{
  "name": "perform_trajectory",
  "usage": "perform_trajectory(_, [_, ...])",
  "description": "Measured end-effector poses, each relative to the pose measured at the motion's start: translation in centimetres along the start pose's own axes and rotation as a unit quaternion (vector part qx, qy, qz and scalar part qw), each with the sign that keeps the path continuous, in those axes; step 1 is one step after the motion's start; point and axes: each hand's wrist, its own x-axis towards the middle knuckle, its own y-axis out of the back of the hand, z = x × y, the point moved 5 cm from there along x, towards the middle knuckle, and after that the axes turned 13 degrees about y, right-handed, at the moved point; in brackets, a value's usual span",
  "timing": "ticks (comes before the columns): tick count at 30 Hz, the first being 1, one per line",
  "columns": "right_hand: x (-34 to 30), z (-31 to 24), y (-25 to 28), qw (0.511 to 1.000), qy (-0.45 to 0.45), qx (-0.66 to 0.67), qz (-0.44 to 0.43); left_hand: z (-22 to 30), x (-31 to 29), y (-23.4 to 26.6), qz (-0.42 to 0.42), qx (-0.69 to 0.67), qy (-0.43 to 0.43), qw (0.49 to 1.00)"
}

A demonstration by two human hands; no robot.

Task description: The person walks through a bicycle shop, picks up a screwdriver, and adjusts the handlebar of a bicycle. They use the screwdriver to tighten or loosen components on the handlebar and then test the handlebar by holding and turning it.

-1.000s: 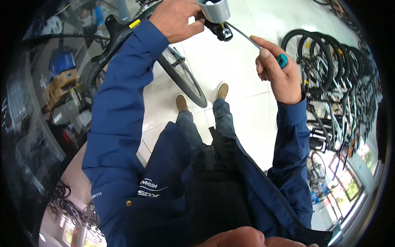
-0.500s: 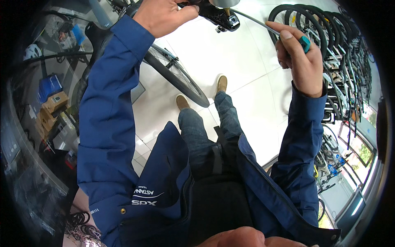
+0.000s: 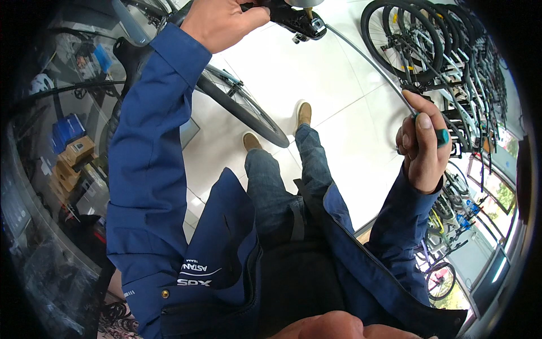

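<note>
head view: at the top edge, the bare left hand point(image 3: 223, 24) is cut off, its fingertips lost beyond the frame or behind the glossy black elongated bicycle part point(image 3: 294, 22), so whether it is clamped on that part cannot be told; only the thumb shows clearly, near its left end. the black part itself sits at the top centre, partly cropped, its right end small and hard to make out. a silver metal cylinder point(image 3: 305, 2) is cut off by the same edge, and a narrow brass-coloured tip point(image 3: 309, 12) reaches from it down to the black part.

the bare right hand point(image 3: 424, 141), well apart from the left, is closed around a rounded teal handle point(image 3: 442, 138) — mostly hidden by the palm and fingers. a long, thin grey rod or cable point(image 3: 368, 58) runs from thumb and forefinger to the right end of the black part; which of the two it is, and how its far end meets the part, cannot be made out.

white lettering point(image 3: 195, 274) stands upside down on the front of the navy-blue zipped jacket point(image 3: 217, 237), crossed by a thin white curve. a black-tyred bicycle wheel point(image 3: 243, 110) is cropped by the left sleeve. at the right, parked bicycles point(image 3: 403, 42) overlap too tightly to separate — any markings on them are too small to read.
</note>
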Motion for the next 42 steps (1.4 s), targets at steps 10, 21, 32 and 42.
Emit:
perform_trajectory(10, [-0.7, 0.3, -1.5, 0.999, 0.019, -0.012, 0.023, 2.1, 0.2, -0.6, 0.067, 0.078, -0.032, 0.994])
perform_trajectory(21, [1.7, -0.4, -2.0, 0.998, 0.052, -0.040, -0.027, -0.1, 0.5, -0.4, 0.132, 0.036, 0.024, 0.990])
perform_trajectory(32, [1.3, -0.5, -1.0, 0.995, 0.019, -0.093, -0.024, -0.5, 0.2, -0.1, 0.129, -0.070, 0.097, 0.984])
perform_trajectory(42, [-0.1, -0.6, -5.7, 0.986, 0.064, -0.114, -0.100, -0.9, 0.5, -0.3, 0.095, -0.123, 0.083, 0.984])
